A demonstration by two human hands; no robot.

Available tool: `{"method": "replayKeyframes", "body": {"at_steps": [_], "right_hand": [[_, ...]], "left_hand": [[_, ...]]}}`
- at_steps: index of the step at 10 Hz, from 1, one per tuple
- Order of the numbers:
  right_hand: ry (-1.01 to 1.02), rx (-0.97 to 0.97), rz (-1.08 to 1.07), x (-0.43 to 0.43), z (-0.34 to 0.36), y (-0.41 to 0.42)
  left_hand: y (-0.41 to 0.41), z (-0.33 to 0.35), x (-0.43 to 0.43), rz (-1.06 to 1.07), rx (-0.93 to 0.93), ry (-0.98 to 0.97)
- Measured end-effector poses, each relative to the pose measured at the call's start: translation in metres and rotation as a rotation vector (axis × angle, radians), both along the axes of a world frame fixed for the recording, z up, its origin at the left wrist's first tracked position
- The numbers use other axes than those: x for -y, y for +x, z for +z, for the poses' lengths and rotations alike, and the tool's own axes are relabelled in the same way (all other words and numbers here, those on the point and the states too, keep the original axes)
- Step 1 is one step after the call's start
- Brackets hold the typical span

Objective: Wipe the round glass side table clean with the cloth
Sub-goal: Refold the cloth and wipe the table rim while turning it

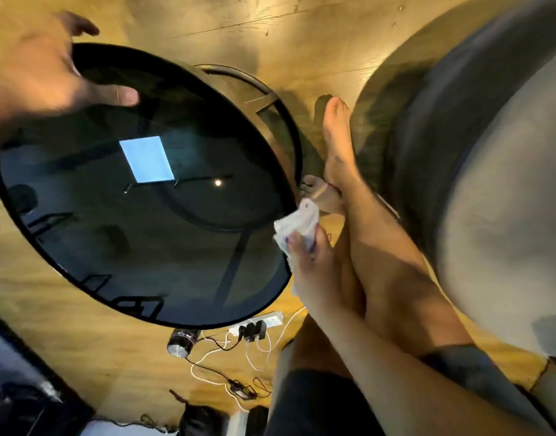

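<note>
The round side table (91, 243) has a dark glass top in a black metal rim and fills the left half of the head view. My left hand (40, 73) rests on its far left rim, fingers apart, thumb lying on the glass. My right hand (305, 256) is closed on a crumpled white cloth (297, 226) at the table's right edge, where the cloth touches the rim. The glass reflects a bright rectangle and a small lamp spot.
My bare legs and feet (336, 146) stretch along the right side of the table. A grey round pouf or seat (459, 152) stands at the right. On the wooden floor below the table lie a power strip (264, 322) with cables and a dark can (180, 341).
</note>
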State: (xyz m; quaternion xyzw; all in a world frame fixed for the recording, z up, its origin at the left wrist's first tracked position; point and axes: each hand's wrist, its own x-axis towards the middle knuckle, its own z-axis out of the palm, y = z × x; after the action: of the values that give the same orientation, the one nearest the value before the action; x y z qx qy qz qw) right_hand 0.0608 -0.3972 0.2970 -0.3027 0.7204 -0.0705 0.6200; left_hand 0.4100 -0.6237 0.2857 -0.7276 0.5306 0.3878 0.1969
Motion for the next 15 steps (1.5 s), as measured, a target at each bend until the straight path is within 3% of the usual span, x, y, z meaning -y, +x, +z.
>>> {"method": "replayKeyframes", "body": {"at_steps": [1, 2, 3, 4, 5, 6, 7, 8, 9, 10, 11, 12, 13, 14, 15], "right_hand": [[0.043, -0.057, 0.101, -0.025, 0.001, 0.007], [-0.121, -0.107, 0.128, 0.022, -0.009, 0.013], [-0.493, -0.102, 0.420, 0.122, -0.028, 0.036], [-0.587, -0.077, 0.738, 0.193, -0.040, 0.088], [-0.710, 0.010, 1.149, 0.246, -0.037, 0.172], [-0.778, 0.069, 1.194, 0.262, -0.036, 0.190], [-0.633, 0.112, 1.049, 0.257, -0.034, 0.176], [-0.562, 0.072, 1.001, 0.254, -0.033, 0.170], [-0.585, 0.029, 1.155, 0.269, -0.025, 0.198], [-0.633, 0.017, 1.380, 0.271, -0.011, 0.252], [-0.723, -0.008, 1.737, 0.247, -0.001, 0.348], [-0.831, 0.018, 1.890, 0.215, -0.004, 0.407], [-1.128, 0.091, 2.165, 0.133, -0.011, 0.457], [-1.333, 0.209, 2.314, 0.059, -0.017, 0.471], [-1.603, 0.420, 2.630, -0.058, -0.018, 0.441]], "left_hand": [[-0.010, 0.010, -0.006, 0.025, -0.034, -0.031], [-0.007, 0.020, -0.020, 0.007, -0.042, -0.055], [0.006, -0.007, -0.019, 0.127, -0.033, -0.094], [0.009, -0.024, -0.027, 0.169, -0.186, 0.090], [0.006, -0.024, -0.055, 0.343, -0.276, 0.104], [-0.010, -0.012, -0.066, 0.339, -0.056, -0.157], [-0.034, 0.015, -0.115, 0.448, 0.394, -0.301], [-0.038, 0.021, -0.196, 0.802, 0.471, -0.288], [-0.065, 0.016, -0.337, 1.388, 0.608, -0.283], [-0.094, 0.011, -0.404, 1.792, 0.531, -0.274], [-0.134, 0.000, -0.430, 2.105, 0.180, -0.411], [-0.137, -0.001, -0.425, 2.197, 0.080, -0.529], [-0.134, -0.003, -0.429, 2.331, -0.028, -0.666], [-0.136, -0.007, -0.437, 2.377, -0.107, -0.695], [-0.141, -0.003, -0.442, 2.553, -0.382, -0.885]]}}
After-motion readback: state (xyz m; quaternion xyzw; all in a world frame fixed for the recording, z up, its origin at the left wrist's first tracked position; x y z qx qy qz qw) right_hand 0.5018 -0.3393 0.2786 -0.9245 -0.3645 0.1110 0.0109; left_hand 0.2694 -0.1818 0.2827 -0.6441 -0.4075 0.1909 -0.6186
